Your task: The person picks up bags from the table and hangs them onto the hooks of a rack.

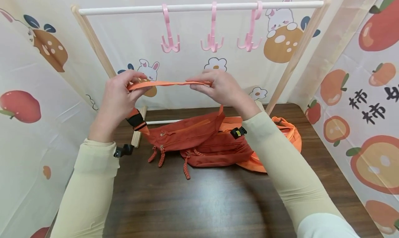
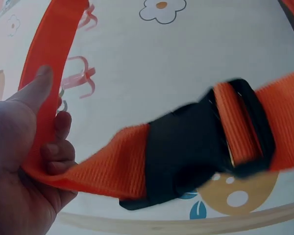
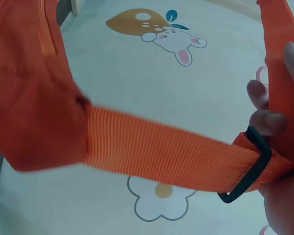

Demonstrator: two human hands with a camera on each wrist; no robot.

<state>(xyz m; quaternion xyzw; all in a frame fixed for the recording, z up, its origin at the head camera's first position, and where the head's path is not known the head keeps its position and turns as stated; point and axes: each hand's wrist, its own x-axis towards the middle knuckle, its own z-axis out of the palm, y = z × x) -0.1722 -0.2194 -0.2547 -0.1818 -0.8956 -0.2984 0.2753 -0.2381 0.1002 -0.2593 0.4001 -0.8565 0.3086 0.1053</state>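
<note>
Fruit-and-rabbit cloth wall behind, dark wood table below; on it stands a rack with three pink hooks along its white bar.

Red bag sits low between the forearms, front of the rack, tilted, right end higher. It overlaps a second bag; whether it rests on that one or hangs clear cannot be told. Orange cloth lies to the right.

Left hand: thumb and fingers close about the orange strap, near the buckle, which looks fastened. Right hand: strap pinched between thumb and fingers, just by the black slider. Between the hands the strap runs nearly level, above the bag.

Handling, by judgement: bag light, probably little inside; soft, creased cloth, likely to sag and swing rather than hold a shape. Nothing fragile apparent, though the buckle is hard plastic by its look. Webbing ribbed, pliable, fair grip, little slip expected; a twist seems the likelier nuisance. Best hold: flat strap, both sides, clear of buckle and slider, whose edges would make an awkward pinch. Zip pulls dangle loose; poor handles, apt to tug the zips.
</note>
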